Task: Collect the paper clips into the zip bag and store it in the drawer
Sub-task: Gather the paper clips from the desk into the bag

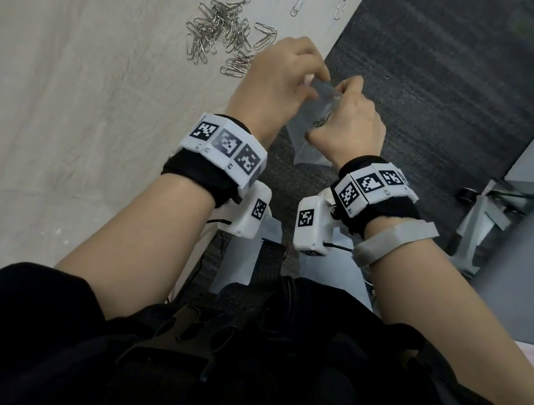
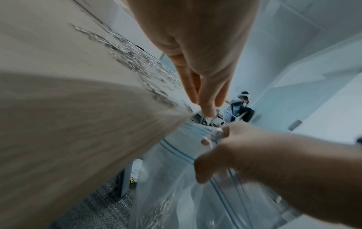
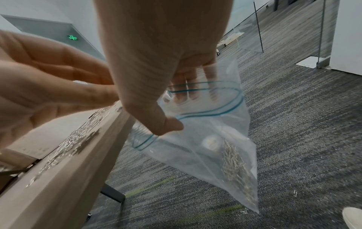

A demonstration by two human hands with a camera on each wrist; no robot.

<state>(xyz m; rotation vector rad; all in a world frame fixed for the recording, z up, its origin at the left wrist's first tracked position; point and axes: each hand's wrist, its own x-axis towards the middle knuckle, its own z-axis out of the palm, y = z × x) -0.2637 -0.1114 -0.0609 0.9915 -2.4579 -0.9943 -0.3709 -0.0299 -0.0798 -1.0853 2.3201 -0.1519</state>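
Two hands [image 1: 277, 75] [image 1: 350, 121], one zip bag [image 3: 205, 139], clips [image 1: 217, 35] scattered on one table [image 1: 70, 69], far too many to count.

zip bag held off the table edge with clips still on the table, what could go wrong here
1. The zip bag hangs over the carpet, not the table. The right hand holds only its rim, so a slip would likely spill the clips inside.
2. A few clips already lie on the floor, and a dropped one could join them unnoticed.
3. Many paper clips sit near the table edge, where the left hand could sweep some off.
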